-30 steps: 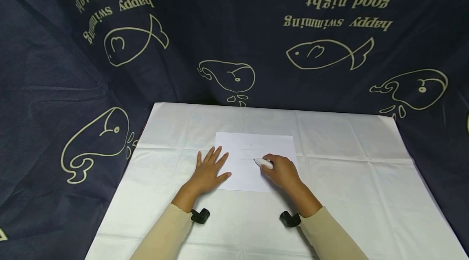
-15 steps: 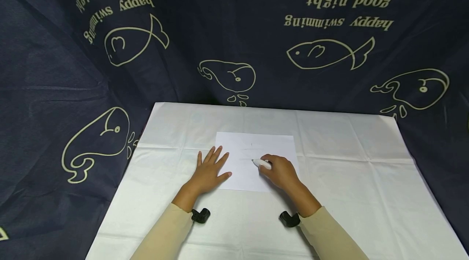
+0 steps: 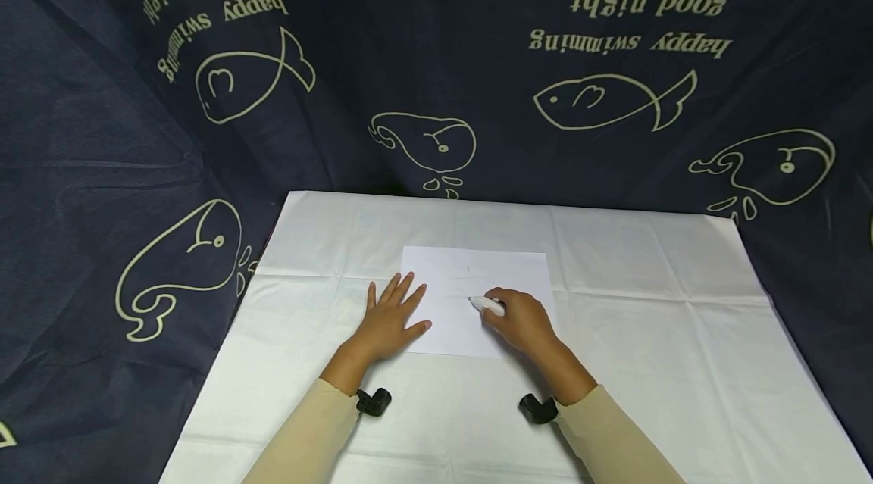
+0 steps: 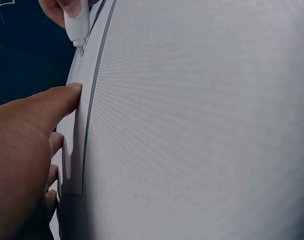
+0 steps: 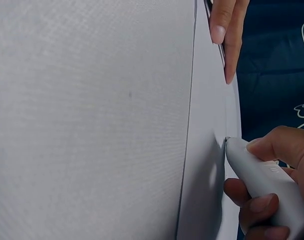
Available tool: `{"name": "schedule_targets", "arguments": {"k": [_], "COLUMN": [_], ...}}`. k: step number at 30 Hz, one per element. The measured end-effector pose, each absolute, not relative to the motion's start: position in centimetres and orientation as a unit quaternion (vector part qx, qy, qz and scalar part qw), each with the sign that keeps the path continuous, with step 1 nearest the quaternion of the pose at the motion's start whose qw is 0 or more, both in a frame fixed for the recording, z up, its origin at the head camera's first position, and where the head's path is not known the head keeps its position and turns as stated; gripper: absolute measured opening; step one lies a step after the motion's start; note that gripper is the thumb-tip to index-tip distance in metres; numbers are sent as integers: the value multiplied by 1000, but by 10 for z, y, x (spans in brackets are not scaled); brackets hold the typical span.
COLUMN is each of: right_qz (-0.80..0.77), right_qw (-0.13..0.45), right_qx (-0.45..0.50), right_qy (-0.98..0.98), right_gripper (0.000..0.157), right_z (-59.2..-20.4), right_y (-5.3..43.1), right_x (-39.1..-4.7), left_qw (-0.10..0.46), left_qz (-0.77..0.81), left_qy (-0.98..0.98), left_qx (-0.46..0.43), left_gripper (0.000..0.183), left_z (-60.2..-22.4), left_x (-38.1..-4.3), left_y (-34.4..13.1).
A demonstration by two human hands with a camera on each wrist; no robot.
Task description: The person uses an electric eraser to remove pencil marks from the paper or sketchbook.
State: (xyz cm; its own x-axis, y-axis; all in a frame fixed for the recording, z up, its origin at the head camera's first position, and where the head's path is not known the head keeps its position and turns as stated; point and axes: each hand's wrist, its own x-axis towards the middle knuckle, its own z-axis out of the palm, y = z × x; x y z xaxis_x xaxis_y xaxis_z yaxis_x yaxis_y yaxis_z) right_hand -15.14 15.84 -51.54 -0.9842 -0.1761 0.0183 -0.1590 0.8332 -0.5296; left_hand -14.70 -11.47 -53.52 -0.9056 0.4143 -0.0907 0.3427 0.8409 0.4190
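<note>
A white sheet of paper [image 3: 470,272] lies on the white tablecloth [image 3: 648,317]. My left hand [image 3: 389,321] rests flat on the paper's left edge, fingers straight and spread. My right hand [image 3: 521,321] grips a white pen [image 3: 489,305] whose tip touches the middle of the sheet. In the left wrist view the thumb [image 4: 47,107] presses the paper [image 4: 78,150] while the pen [image 4: 77,22] shows at the top. The right wrist view shows the pen [image 5: 264,177] held in curled fingers [image 5: 271,145], its tip on the paper [image 5: 206,150], with the left hand's fingers [image 5: 226,30] beyond.
A dark blue cloth [image 3: 436,52] printed with fish and whale outlines hangs behind and around the table. Black wrist camera mounts [image 3: 373,401] [image 3: 539,408] sit at both cuffs. Bare tablecloth extends to the right and toward me.
The right hand and pen have shifted slightly left across the paper. The left hand has stayed in place.
</note>
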Motion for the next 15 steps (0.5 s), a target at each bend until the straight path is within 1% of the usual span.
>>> {"name": "schedule_targets", "arguments": {"k": [6, 15], "right_qz": [-275, -274], "right_qw": [5, 9], "right_qx": [-82, -82], "right_qy": [958, 958], "right_gripper": [26, 27], "right_z": [-515, -515], "right_y": [159, 158], "right_x": [-152, -152], "left_qw": [90, 90], "left_qz": [196, 193], "left_qy": [956, 957], "left_qx": [197, 197], "left_gripper": [71, 71], "left_z": [-538, -537], "left_x": [-148, -148], "left_y": [-114, -115]}}
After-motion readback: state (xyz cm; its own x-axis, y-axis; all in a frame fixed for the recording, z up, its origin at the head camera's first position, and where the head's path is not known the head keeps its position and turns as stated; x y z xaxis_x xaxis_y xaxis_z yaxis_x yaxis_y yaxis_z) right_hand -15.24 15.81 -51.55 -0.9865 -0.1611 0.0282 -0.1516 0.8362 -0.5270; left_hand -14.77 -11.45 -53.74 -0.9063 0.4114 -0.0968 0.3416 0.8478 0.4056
